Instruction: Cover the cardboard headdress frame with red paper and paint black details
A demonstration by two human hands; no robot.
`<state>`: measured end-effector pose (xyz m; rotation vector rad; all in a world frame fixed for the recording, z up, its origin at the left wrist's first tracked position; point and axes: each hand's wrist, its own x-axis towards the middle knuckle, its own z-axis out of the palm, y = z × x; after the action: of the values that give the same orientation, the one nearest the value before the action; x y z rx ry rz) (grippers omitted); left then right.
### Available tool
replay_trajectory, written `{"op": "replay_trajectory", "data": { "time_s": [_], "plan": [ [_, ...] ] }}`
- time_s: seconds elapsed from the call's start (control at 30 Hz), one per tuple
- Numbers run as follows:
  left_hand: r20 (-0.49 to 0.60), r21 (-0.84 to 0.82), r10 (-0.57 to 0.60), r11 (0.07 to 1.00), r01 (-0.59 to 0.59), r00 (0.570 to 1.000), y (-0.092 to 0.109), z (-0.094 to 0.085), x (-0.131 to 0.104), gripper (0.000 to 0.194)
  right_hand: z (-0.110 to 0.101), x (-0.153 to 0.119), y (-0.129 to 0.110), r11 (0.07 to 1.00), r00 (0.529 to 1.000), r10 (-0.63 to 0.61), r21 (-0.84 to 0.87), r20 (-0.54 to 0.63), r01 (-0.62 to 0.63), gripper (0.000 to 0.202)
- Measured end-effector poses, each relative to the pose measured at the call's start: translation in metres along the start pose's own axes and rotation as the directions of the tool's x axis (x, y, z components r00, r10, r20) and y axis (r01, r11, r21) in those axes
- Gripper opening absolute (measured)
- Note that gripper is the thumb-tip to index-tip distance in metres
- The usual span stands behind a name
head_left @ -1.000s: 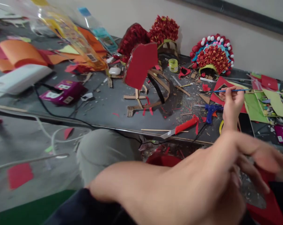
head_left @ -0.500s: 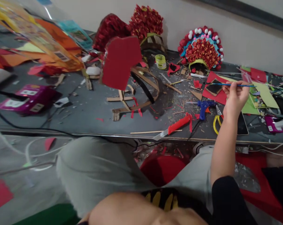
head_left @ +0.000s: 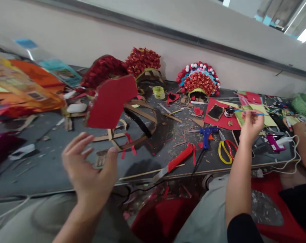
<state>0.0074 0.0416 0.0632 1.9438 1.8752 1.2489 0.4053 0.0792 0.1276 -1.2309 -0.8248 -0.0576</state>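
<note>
My right hand (head_left: 252, 125) is closed around a thin blue paintbrush (head_left: 259, 113), with its tip at a small black ink bottle (head_left: 229, 111) that stands on red paper. My left hand (head_left: 90, 170) reaches over the table edge with its fingers spread and nothing in them. Just beyond it stands a cardboard headpiece frame (head_left: 153, 123) with curved strips and an upright red panel (head_left: 112, 103). Whether the left fingertips touch the frame, I cannot tell. A black-painted cardboard piece (head_left: 215, 112) lies beside the bottle.
A red-handled knife (head_left: 179, 158), a blue glue gun (head_left: 207, 135) and scissors (head_left: 226, 150) lie near the front edge. Decorated headpieces (head_left: 199, 81) lean against the wall. Another person's hand (head_left: 302, 128) is at the far right. Paper and cardboard scraps are scattered about.
My left hand has come up from below to the frame, fingers apart. The brush in my right hand has moved to the ink bottle. The view has tilted upward.
</note>
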Motion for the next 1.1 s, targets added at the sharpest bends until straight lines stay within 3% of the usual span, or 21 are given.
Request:
{"op": "replay_trajectory", "data": {
  "time_s": [0.03,0.07,0.13,0.27,0.5,0.7,0.9,1.1],
  "plan": [
    [-0.147,-0.063,-0.075,0.996,0.066,0.986,-0.011,0.003,0.010,0.062,-0.001,0.005,0.001,0.999,1.000,-0.017,-0.034,-0.003,0.017,0.031],
    [-0.174,-0.093,-0.123,0.990,0.108,0.977,-0.023,0.005,0.017,0.070,-0.001,0.010,0.002,0.996,0.999,-0.037,-0.078,0.003,0.037,0.031],
    [-0.087,-0.079,-0.189,0.980,0.182,0.978,-0.046,0.010,0.026,0.082,0.000,0.019,0.002,0.973,0.994,-0.096,-0.208,0.052,0.104,0.031],
    [0.044,0.044,-0.214,0.976,0.212,0.976,-0.070,0.012,0.038,0.077,0.009,0.035,0.003,0.862,0.958,-0.171,-0.437,0.228,0.258,0.024],
    [0.150,0.107,-0.140,0.986,0.125,0.979,-0.072,0.003,0.061,0.063,0.018,0.057,0.016,0.794,0.951,-0.042,-0.568,0.305,0.217,0.016],
    [0.076,0.062,-0.080,0.995,0.075,0.994,-0.084,0.003,0.080,0.075,0.016,0.069,0.039,0.756,0.966,0.009,-0.634,0.260,0.163,0.008],
    [0.050,-0.081,-0.120,0.989,0.124,0.992,-0.071,0.008,0.073,0.058,0.016,0.069,0.053,0.748,0.964,-0.002,-0.640,0.267,0.179,0.004],
    [0.045,-0.205,-0.199,0.957,0.204,0.979,-0.063,0.010,0.065,0.056,0.013,0.078,0.081,0.705,0.956,0.031,-0.684,0.293,0.187,0.004]
  ]
}}
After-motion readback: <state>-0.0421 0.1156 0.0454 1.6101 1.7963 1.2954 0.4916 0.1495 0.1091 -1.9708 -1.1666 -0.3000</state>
